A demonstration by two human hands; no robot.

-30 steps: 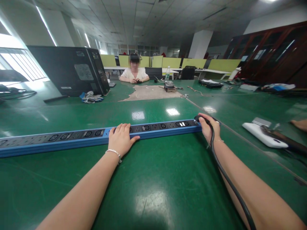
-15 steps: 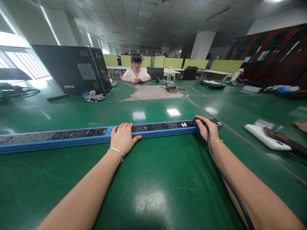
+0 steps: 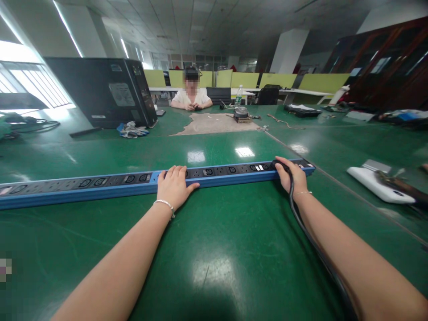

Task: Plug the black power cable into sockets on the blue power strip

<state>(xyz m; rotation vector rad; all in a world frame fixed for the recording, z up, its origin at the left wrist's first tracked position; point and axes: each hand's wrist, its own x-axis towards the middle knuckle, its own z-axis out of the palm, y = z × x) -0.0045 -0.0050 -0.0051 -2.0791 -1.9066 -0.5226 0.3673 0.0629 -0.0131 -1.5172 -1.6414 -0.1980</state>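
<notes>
A long blue power strip (image 3: 230,181) with a row of black sockets lies across the green table (image 3: 234,232), running out of view on the left. Draped over its middle is my left hand (image 3: 174,183), fingers over the top and far edge and the thumb along the near side. Close to the strip's right end, my right hand (image 3: 294,176) is closed around a black plug (image 3: 275,164) at the sockets. Whether the plug is fully seated cannot be seen, since my fingers cover part of it. Its thick black cable (image 3: 302,225) hangs down along my right forearm.
A black computer case (image 3: 103,91) stands at the back left, with work gloves (image 3: 132,129) before it. A person (image 3: 191,96) sits across the table. A water bottle (image 3: 238,96) stands farther back. To the right lies a white device (image 3: 377,184).
The view has shifted slightly, so everything sits a little farther right and higher. Both hands keep their places on the strip and the plug.
</notes>
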